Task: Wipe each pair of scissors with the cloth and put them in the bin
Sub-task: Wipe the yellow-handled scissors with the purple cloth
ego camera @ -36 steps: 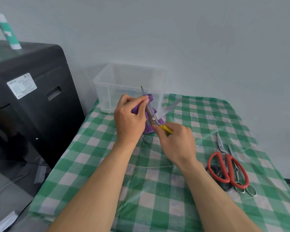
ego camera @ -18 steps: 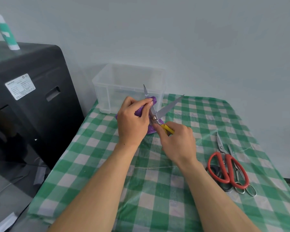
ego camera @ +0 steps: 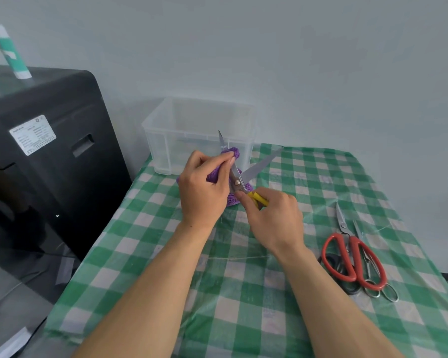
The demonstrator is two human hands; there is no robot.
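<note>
**A:** ok so what's actually hidden or hard to read here?

**B:** mostly the handles. The right hand has its grip clenched round the handles of the yellow-handled steel scissors, so only a bit of yellow plastic pokes out past the fingers. Can't tell the handle shape at all.

**A:** and the other hand?

**B:** the left hand has its grip pinched on the purple knitted cloth, which is folded over one blade. That blade points to 12 o'clock and only its thin tip sticks out above the cloth. The other blade is bare, flat and shiny, angled off to about 2 o'clock. So the blades are spread, over the middle of the bench. They're just in front of the clear plastic bin at the 12 o'clock end, against the wall. The bin walls are cloudy, so I can't tell what's inside.

**A:** the pile on the side?

**B:** that's at 4 o'clock. There's red-handled scissors with big oval loops, lying on a black-handled pair that's mostly covered. Thin all-metal scissors with small wire rings are tucked in too. The bench has a green-and-white checked cover under crinkly clear film. At 9 o'clock there's a glossy black machine, cut off by the edge, label too small to read.
</note>
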